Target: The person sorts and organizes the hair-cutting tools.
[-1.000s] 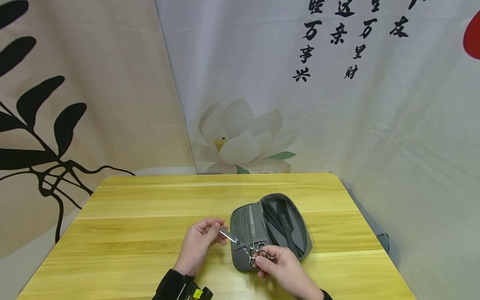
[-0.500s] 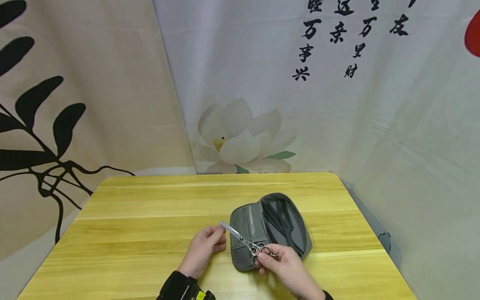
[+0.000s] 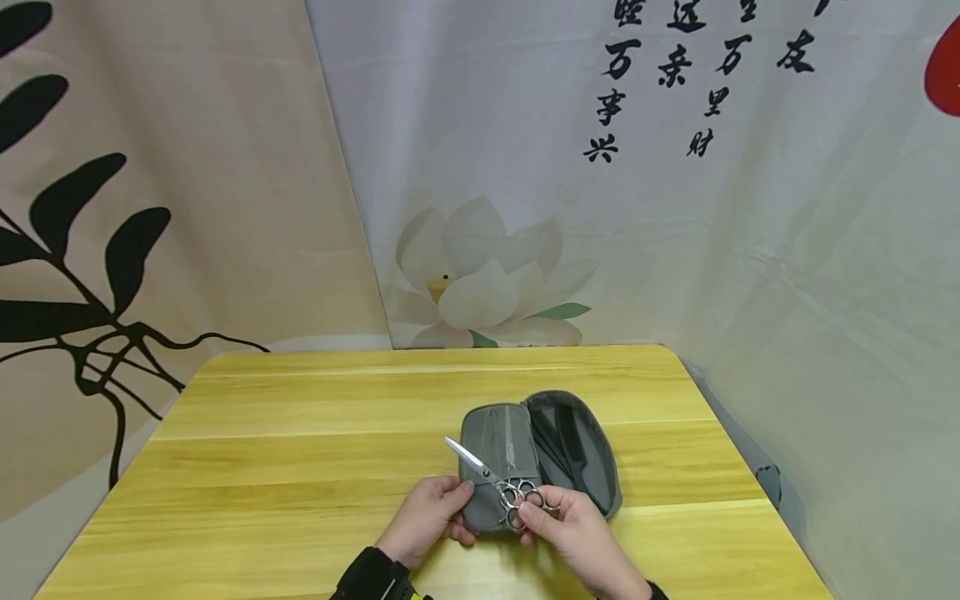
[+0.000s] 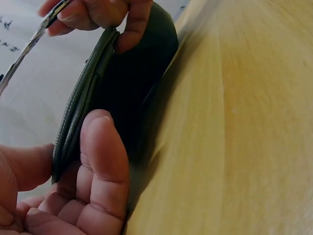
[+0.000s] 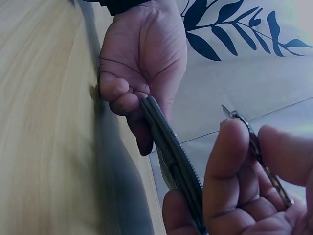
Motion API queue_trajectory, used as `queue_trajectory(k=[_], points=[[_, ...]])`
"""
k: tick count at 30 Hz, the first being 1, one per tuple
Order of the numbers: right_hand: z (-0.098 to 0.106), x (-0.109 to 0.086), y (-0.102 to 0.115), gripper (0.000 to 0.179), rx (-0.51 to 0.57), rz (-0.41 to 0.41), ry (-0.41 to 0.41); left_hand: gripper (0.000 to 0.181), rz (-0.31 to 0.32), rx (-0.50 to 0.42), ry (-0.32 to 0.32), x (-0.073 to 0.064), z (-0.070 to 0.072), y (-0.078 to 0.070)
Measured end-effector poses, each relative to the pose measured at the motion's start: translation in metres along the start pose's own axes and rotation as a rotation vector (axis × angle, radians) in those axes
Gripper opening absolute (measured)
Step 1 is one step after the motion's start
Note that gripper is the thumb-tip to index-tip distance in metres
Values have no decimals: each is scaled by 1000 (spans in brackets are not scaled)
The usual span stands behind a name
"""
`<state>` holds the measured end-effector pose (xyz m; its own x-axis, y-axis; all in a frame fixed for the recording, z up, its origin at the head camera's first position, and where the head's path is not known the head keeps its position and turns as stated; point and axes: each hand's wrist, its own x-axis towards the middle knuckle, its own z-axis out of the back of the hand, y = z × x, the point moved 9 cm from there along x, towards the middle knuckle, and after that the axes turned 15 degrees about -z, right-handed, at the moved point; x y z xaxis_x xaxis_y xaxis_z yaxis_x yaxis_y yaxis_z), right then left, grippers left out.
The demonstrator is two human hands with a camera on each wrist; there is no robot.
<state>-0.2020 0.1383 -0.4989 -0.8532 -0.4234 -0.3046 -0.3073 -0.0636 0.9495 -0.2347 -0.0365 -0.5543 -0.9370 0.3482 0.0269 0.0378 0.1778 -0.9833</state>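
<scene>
A grey zip case (image 3: 483, 429) lies unfolded, a see-through pocket on its left half and a black comb (image 3: 572, 437) among other dark items in its right half. My left hand (image 3: 427, 517) pinches the left half's edge between thumb and fingers. In the left wrist view that zipped edge (image 4: 80, 103) is tilted up off the table. My right hand (image 3: 566, 521) holds silver scissors (image 3: 474, 458) by their finger rings, blades pointing up and left over the pocket. More metal rings overlap there. In the right wrist view, the right hand's lower fingers touch the case (image 5: 178, 156) beneath the scissors (image 5: 266, 169).
The case rests on a yellow wooden table (image 3: 300, 433) with rounded far corners. Behind it hang pale cloth sheets (image 3: 480, 125) printed with a lotus, dark leaves and writing. Black bands (image 3: 371, 575) circle the wrists.
My left hand has let go of the scissors' blades, moved down and right, and taken the case's left edge. The case has shifted slightly. My right hand keeps hold of the scissors.
</scene>
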Motion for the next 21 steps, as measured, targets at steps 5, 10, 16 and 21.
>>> queue_trajectory(k=[5, 10, 16, 21], points=[[0, 0, 2, 32, -1, -6, -3, 35, 15, -30, 29, 0, 0, 3], [2, 1, -1, 26, 11, -23, -15, 28, 29, -16, 18, 0, 4, 6], [4, 2, -3, 21, 14, -23, -30, 24, 33, -51, 2, -1, 4, 7], [8, 2, -2, 30, -5, 2, -67, 19, -3, -70, -65, 0, 9, 2]])
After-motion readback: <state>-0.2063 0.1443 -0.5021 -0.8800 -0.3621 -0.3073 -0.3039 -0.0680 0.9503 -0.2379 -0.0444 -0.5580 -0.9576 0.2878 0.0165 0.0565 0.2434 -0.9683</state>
